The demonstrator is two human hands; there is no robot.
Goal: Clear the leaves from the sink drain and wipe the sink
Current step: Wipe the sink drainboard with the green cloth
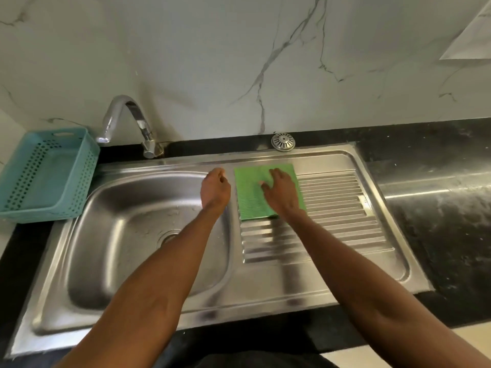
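Marble wall (239,62) fills the top half, grey veins running down it. Black countertop (438,221) below, wet sheen on your right side. Steel sink (132,309) set into it: basin on your left, ribbed drainboard (340,208) on your right. Basin looks bare; the drain (168,238) is partly hidden behind your left forearm, so leaves there can't be judged.

Teal perforated basket (45,176) sits on the counter at the far left, just beside the sink rim. Chrome faucet (127,120) arcs toward the basket from the back edge.

Green cloth (252,197) lies flat at the far end of the drainboard. Your right hand (281,191) rests palm-down on it, fingers spread and extended, not gripping. Your left hand (215,189) hovers over the divider between basin and drainboard, fingers curled loosely inward, holding nothing visible.

Small round metal strainer cap (283,141) sits on the counter behind the sink.
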